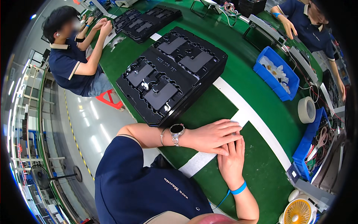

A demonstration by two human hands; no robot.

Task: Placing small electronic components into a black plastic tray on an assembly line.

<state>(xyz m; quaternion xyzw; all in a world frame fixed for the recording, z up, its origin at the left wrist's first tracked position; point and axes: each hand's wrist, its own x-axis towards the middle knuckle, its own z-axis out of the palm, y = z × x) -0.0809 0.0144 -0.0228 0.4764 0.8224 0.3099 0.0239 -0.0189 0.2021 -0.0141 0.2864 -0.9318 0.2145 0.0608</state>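
My left hand (209,137), with a metal watch (177,129) and a bangle at its wrist, reaches across from the left. Its fingers are stretched out and lie over the fingertips of my right hand (231,162). The right hand's fingers point away from me and are partly covered by the left ones; a blue wrist strap (238,187) with a cord circles that wrist. No object shows in either hand. Both rest on the green table (257,160) by a white tape line (195,164). Just beyond my left forearm stands a stack of black moulded trays (173,68) with flat grey pieces in the top one.
A blue bin (266,80) of small whitish pieces, a tape roll (306,110) and a blue bin of cables (298,156) line the right side. A yellow fan (297,212) sits at the lower right. One co-worker (71,63) sits far left; another (317,37) is across the table.
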